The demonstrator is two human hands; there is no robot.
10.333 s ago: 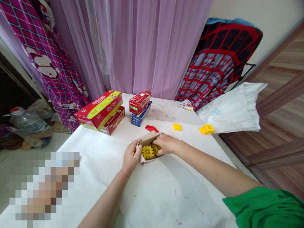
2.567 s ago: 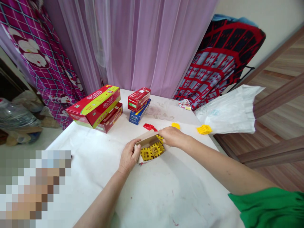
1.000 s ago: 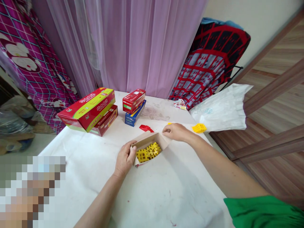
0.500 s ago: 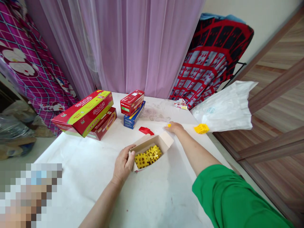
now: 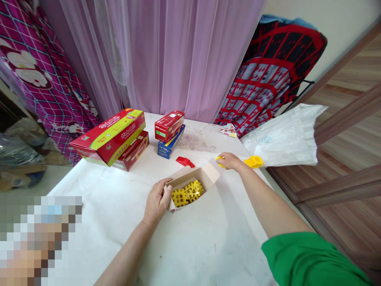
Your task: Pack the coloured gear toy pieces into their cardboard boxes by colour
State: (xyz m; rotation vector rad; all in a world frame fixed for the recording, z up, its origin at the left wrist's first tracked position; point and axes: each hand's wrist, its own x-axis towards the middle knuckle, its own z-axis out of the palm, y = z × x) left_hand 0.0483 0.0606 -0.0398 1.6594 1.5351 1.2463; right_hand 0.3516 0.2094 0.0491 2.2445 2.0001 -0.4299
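Observation:
An open cardboard box [image 5: 212,174] lies on the table with several yellow notched plastic blocks [image 5: 187,193] inside. My left hand [image 5: 157,200] is closed around the box's left end, thumb over the rim. Beyond the box's right flap, my right hand [image 5: 231,161] pinches a yellow plastic block [image 5: 219,158], partly hidden by the fingers, just over the table. Another yellow block [image 5: 254,161] sits to the right of that hand, by the white bag. Behind the box is a red plastic piece [image 5: 185,161].
Large red-and-yellow box [image 5: 110,137] rests on a smaller red box [image 5: 133,153] at the left. A red box [image 5: 169,126] is stacked on a blue box [image 5: 168,147] at the back. A white bag [image 5: 285,137] overhangs the right edge; a small printed wrapper [image 5: 228,130] lies behind.
My right hand has drawn slightly back, and more of the yellow block shows in its fingers. My left hand keeps its grip on the box. The view has shifted a little.

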